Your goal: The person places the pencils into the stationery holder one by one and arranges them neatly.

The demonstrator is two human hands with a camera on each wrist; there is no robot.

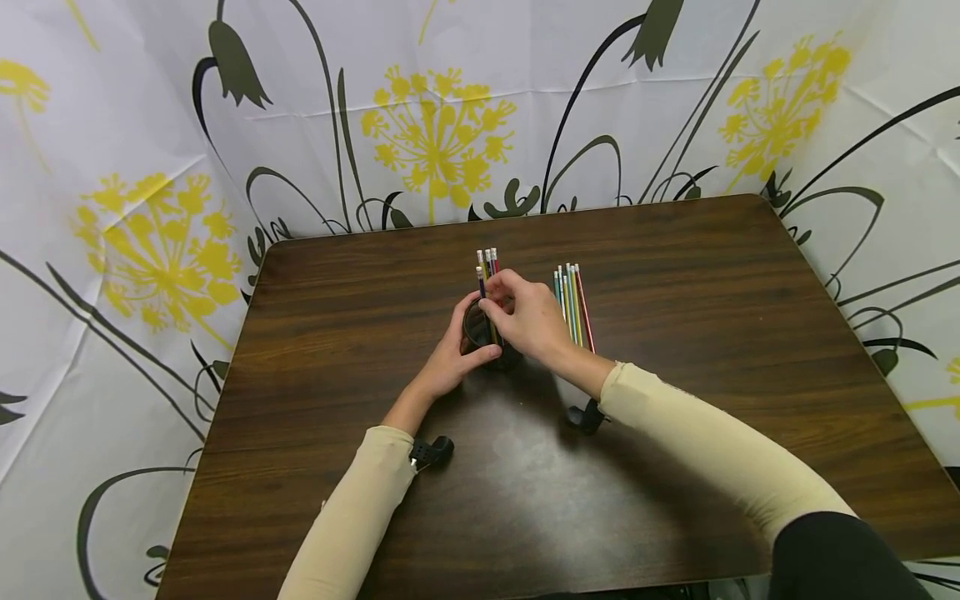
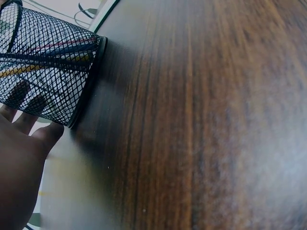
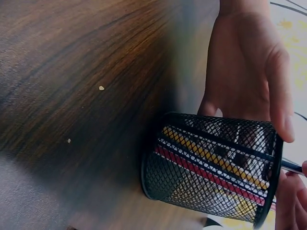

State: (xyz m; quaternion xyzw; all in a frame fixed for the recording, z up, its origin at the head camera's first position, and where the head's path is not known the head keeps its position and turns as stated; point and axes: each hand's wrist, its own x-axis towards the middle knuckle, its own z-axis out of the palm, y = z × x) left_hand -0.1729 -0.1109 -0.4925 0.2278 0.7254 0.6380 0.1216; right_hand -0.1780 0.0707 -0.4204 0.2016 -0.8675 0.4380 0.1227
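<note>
A black mesh pencil cup [image 3: 206, 167] stands upright on the table, with several pencils leaning inside it. My left hand [image 1: 448, 360] holds the cup around its side, thumb at the rim; in the left wrist view its fingers [image 2: 48, 135] lie along the mesh. Over the cup's mouth, my right hand [image 1: 534, 321] pinches a dark pencil [image 1: 482, 285] between thumb and fingertips. The pencil's white eraser end points up and its lower part is within the cup. Yellow, dark and red pencils [image 3: 211, 175] show through the mesh in the right wrist view.
Right of the cup, several loose pencils [image 1: 572, 304] in green, blue, yellow and red lie side by side on the brown wooden table [image 1: 675, 333]. A flower-printed white cloth [image 1: 442, 50] hangs behind the table. Small light crumbs [image 3: 101, 88] dot the tabletop.
</note>
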